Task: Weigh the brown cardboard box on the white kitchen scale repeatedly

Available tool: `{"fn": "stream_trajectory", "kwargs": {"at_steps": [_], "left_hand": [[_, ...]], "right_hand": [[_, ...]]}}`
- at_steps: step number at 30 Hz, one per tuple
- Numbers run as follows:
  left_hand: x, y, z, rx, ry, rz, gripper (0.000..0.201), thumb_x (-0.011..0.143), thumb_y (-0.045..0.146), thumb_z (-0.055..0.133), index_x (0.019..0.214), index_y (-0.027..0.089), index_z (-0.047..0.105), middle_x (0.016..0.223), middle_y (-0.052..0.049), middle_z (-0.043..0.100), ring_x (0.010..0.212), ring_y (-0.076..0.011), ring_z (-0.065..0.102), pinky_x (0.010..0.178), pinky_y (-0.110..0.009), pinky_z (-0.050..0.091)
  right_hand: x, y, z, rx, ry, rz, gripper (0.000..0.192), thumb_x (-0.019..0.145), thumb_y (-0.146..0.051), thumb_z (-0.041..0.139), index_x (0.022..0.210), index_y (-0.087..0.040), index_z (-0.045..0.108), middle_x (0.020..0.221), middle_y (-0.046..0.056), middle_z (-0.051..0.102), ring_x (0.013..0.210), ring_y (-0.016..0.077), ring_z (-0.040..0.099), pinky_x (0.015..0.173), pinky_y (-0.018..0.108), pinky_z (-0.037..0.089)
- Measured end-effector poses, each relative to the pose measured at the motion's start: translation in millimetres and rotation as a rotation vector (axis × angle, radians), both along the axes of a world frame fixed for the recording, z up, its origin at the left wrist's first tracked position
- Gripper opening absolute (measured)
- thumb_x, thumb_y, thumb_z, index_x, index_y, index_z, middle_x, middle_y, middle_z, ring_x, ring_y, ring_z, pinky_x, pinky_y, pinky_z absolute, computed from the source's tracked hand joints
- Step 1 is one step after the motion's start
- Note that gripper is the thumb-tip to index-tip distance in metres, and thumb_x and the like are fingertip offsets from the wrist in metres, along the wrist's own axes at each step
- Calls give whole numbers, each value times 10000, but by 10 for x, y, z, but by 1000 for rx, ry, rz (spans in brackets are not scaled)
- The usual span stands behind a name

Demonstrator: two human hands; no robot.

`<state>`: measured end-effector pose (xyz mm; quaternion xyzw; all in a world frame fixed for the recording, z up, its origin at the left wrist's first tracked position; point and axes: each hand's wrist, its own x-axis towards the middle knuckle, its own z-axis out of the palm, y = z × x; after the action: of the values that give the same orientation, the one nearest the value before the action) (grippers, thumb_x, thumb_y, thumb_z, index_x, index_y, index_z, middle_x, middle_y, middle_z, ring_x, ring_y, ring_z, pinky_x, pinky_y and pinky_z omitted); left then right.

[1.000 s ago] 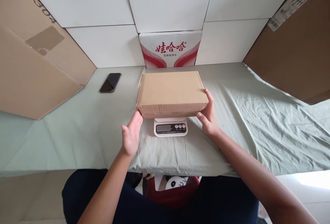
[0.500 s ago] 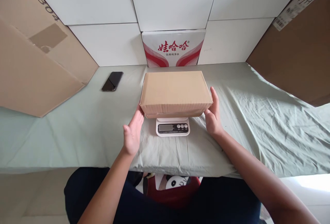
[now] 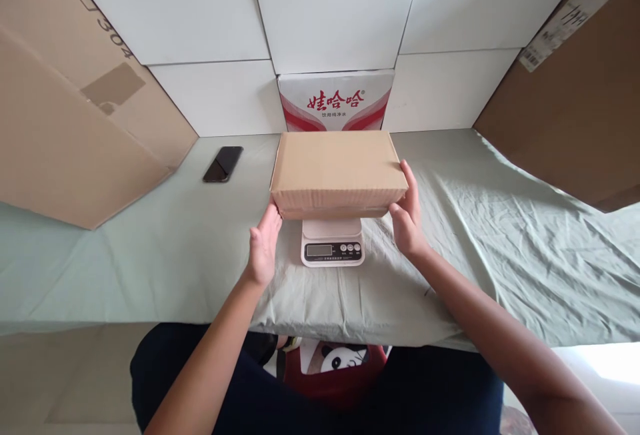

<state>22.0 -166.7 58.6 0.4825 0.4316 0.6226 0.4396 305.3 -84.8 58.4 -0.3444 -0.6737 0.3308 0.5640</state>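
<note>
A plain brown cardboard box [image 3: 337, 161] is held level between my two hands, over a white digital kitchen scale [image 3: 333, 265]. My left hand [image 3: 265, 241] presses its fingers to the box's lower left side, the thumb sticking up apart from it. On the opposite end, my right hand [image 3: 407, 218] grips the lower right corner, fingers along the side and thumb at the front. The scale's dark display panel and buttons face me, and part of its white platform shows below the box. The rest of the platform is hidden under the box.
A black phone [image 3: 223, 164] lies on the green cloth [image 3: 165, 268] to the left. Behind the box stands a white and red printed carton [image 3: 335, 85] against white panels [image 3: 340, 15]. Large cardboard sheets flank the table, left [image 3: 85, 135] and right [image 3: 575, 108].
Both hands have moved the box slightly up or back from the scale, so more of the white platform shows. The camera view has shifted a little.
</note>
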Motion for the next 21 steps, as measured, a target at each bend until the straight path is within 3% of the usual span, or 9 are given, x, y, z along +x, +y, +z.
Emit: {"fn": "stream_trajectory", "kwargs": {"at_steps": [4, 9, 12, 15, 18, 21], "left_hand": [[-27, 588, 130, 16, 31, -68, 1072, 818, 988, 319, 1570, 256, 537, 1753, -100, 357, 1665, -345, 200, 1357, -479, 172], [-26, 1202, -76, -34, -7, -25, 1134, 788, 1014, 274, 1536, 211, 564, 1740, -149, 368, 1658, -355, 223, 1354, -523, 160], [-52, 1312, -255, -49, -20, -41, 1123, 817, 994, 240, 1542, 197, 556, 1743, -156, 356, 1658, -345, 223, 1354, -523, 160], [-100, 1318, -338, -77, -20, -74, 1102, 848, 970, 208, 1566, 199, 532, 1745, -151, 349, 1655, -334, 231, 1354, -520, 159], [-182, 1315, -327, -88, -19, -59, 1069, 872, 949, 160, 1597, 240, 499, 1760, -112, 320, 1656, -306, 232, 1356, -493, 164], [-294, 1324, -278, -74, -22, 8, 1071, 872, 947, 161, 1622, 249, 471, 1779, -88, 264, 1664, -279, 193, 1357, -445, 169]], "right_hand": [[-138, 489, 159, 58, -22, -65, 851, 917, -784, 449, 1645, -401, 232, 1714, 21, 368, 1588, 381, 373, 1288, 651, 363], [-330, 913, -6, 20, 91, -99, 843, 892, -729, 478, 1595, -297, 300, 1636, 98, 463, 1542, 382, 437, 1294, 662, 347], [-365, 962, -132, -13, 97, -89, 816, 891, -675, 527, 1570, -270, 325, 1599, 120, 506, 1503, 382, 481, 1277, 658, 382], [-348, 1000, -207, -38, 88, -59, 804, 895, -658, 539, 1568, -267, 336, 1600, 129, 515, 1494, 380, 495, 1277, 633, 396], [-272, 1103, -275, -130, 145, -55, 827, 875, -649, 546, 1595, -327, 295, 1738, 90, 349, 1581, 345, 402, 1283, 619, 377], [-126, 1234, -346, -243, 280, -154, 901, 845, -646, 560, 1629, -424, 178, 1818, 34, 123, 1670, 320, 229, 1265, 701, 317]]}}
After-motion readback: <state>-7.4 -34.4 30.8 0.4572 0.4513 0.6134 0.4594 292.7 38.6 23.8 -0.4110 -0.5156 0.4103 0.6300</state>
